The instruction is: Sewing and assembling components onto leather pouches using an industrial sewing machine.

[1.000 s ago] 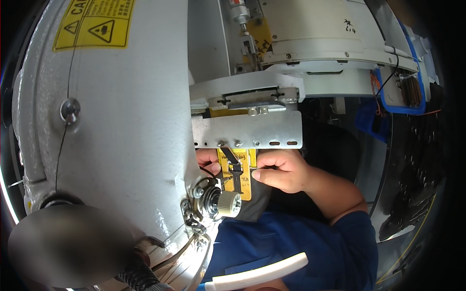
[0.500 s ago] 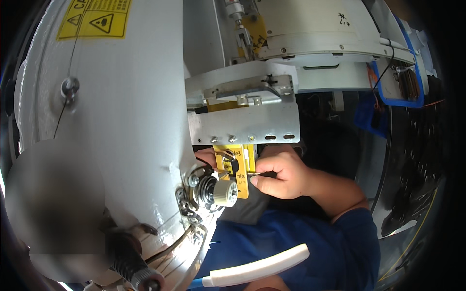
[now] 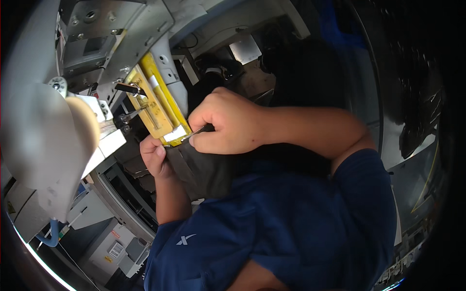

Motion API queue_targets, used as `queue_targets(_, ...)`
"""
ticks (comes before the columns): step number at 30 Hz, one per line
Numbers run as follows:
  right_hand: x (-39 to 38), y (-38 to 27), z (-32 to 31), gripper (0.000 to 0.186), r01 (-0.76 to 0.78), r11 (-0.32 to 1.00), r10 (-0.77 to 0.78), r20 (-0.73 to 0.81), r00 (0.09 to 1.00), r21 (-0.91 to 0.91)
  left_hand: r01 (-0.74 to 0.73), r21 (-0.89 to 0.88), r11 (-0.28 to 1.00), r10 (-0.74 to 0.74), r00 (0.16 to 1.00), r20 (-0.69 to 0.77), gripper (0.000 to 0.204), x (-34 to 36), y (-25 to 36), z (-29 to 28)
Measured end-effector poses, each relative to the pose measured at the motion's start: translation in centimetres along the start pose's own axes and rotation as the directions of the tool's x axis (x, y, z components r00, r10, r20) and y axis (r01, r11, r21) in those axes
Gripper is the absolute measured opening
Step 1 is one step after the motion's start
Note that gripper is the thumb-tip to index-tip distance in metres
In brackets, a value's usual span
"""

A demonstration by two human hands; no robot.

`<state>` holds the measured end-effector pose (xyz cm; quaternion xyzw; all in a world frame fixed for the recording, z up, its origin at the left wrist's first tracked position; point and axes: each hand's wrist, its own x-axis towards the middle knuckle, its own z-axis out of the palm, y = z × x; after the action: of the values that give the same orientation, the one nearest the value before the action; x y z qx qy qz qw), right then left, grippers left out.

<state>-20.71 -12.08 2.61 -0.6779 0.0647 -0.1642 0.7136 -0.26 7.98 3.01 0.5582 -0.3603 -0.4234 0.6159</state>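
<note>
The right hand (image 3: 225,127) is closed in a pinch, thumb against curled forefinger, gripping a thin toothed strip (image 3: 194,133) that shows dark and metallic between the fingertips. The left hand (image 3: 158,156) is curled, lower and to the left of the right hand, thumb and fingers drawn together at the near corner of a yellow plate; what lies between them cannot be told. The toothed strip runs from the right fingertips toward the plate's near end, in the space between the two hands.

Dark grey cloth (image 3: 201,169) lies directly below that space, on the body side of both hands. The yellow plate (image 3: 170,94) slants away from the hands, its near end between them. On its left side, just beyond the left hand, lies an amber plate (image 3: 150,104), with handwriting on its face. A white patch (image 3: 177,132) shows on the near end, just beside the right fingertips.

A black lever (image 3: 129,88) is set over the amber plate's far part, well beyond the left hand. Left of that plate, a metal arm (image 3: 135,113) points toward it. Farther out, beyond both plates, stands a grey slotted bracket (image 3: 155,31). Farthest from the hands, a bright panel (image 3: 245,49) shows beyond the right hand.
</note>
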Motion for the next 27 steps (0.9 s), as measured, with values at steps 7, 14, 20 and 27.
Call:
queue_targets(7, -1.4, -0.3, 0.5, 0.025, 0.031, 0.999, -0.031, -0.024, 0.999, -0.028, 0.063, -0.004, 0.998, -0.063, 0.997, -0.033, 0.03, -1.0, 0.9, 0.5)
queue_targets(14, -1.5, 0.5, 1.3, 0.022, 0.214, 0.977, -0.21, -0.176, 0.962, 0.005, -0.014, 0.105, 0.994, 0.017, 0.999, -0.028, 0.027, -2.0, 1.1, -3.5)
queue_targets(20, -1.3, 0.8, 1.5, 0.017, 0.204, 0.978, -0.194, -0.158, 0.968, 0.049, -0.045, -0.066, 0.997, 0.047, 0.999, 0.022, 0.03, -1.6, 2.1, -3.5)
queue_targets(27, -0.4, 0.4, 0.1, 0.014, 0.16, 0.982, -0.146, -0.137, 0.98, 0.098, -0.075, -0.082, 0.994, 0.074, 0.997, -0.014, 0.032, -0.8, 1.6, -4.4)
